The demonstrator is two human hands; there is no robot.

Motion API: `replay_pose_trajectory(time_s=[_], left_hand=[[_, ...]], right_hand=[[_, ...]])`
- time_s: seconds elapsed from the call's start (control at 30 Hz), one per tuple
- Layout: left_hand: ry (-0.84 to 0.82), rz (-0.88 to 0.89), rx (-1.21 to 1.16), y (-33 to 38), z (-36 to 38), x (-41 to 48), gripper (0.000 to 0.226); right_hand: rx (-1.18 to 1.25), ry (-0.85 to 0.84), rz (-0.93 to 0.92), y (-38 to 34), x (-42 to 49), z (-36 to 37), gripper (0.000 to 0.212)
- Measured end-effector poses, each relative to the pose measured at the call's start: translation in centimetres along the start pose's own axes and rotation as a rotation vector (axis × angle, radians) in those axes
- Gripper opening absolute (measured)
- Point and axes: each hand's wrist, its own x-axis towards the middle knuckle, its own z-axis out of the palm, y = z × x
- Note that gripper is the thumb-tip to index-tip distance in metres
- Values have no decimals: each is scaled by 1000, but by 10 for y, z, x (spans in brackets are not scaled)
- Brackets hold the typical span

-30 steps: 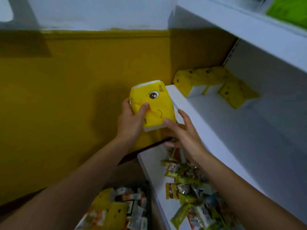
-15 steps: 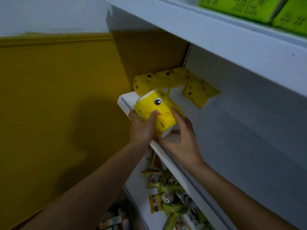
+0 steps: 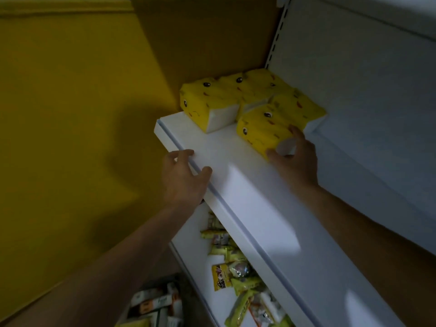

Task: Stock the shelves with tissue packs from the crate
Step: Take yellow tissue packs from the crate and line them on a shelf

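**Right hand** (image 3: 296, 161): thumb and fingers part-curled round the near white end of a yellow soft-plastic tissue pack (image 3: 262, 128). The pack is block-shaped and printed with cartoon eyes. It lies flat on the white smooth shelf board (image 3: 247, 185), towards its left end, touching the pack behind it.

**Left hand** (image 3: 181, 178): fingers loosely spread, fingertips resting on the shelf board's front lip. It grips nothing.

**Stocked tissue packs** (image 3: 212, 100): same yellow wrap, glossy and creased, with white paper showing at the ends. They sit grouped in the shelf's back left corner, near the mustard-yellow wall (image 3: 59, 90).

**Lower shelf** (image 3: 188, 234): white, bearing crinkled foil snack packets (image 3: 226, 253), green and yellow, loosely heaped.
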Motion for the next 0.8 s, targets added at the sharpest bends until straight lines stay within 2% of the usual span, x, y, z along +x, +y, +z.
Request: replay_pose_trajectory(time_s=[0.43,0.57,0.63,0.7,0.8], left_hand=[[-1,46,-86,-18,3,6,49],[-1,63,-46,-20,1,7,50],[-29,59,-44,-20,-3,4,50],[-58,77,-13,-25,-8,0,49],[-85,120,6,-40,-25,-13,50]], right_hand=[[-162,-75,-48,-2,31,8,75],[-189,33,-15,-3,21,9,84],[-207,138,-70,-7,11,9,86],[-173,182,-210,-21,-2,12,82],[-53,80,-419,-50,-28,27,74]])
